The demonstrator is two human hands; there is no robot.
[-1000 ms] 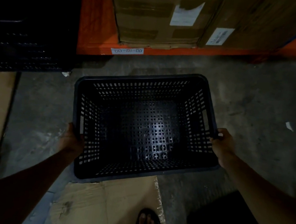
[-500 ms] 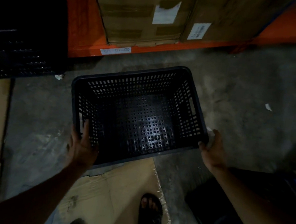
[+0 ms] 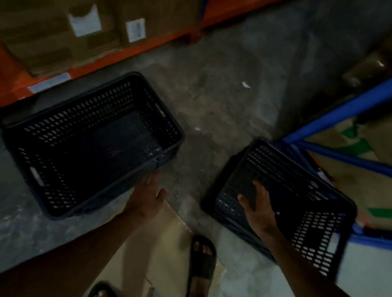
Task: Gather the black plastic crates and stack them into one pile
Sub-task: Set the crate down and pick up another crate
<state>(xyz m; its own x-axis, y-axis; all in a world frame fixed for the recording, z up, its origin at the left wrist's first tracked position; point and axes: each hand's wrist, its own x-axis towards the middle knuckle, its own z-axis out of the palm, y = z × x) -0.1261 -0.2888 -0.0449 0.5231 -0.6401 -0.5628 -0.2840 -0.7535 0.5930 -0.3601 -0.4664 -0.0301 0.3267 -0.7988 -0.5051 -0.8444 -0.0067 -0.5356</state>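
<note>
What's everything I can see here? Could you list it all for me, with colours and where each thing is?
open crate: one, black, upright on the floor at left
tilted crate: one, black, at right by the blue rack, tipped on edge
orange rack beam: one, orange, far left to centre
cardboard boxes: at least two, brown with white labels, on the orange rack
blue rack frame: one, blue, at right
flat cardboard: one sheet, tan, on the floor underfoot
concrete floor: grey, with small white scraps
sandals: two, black, on the person's feet
left hand: open, at the open crate's near corner
right hand: gripping the tilted crate
</note>
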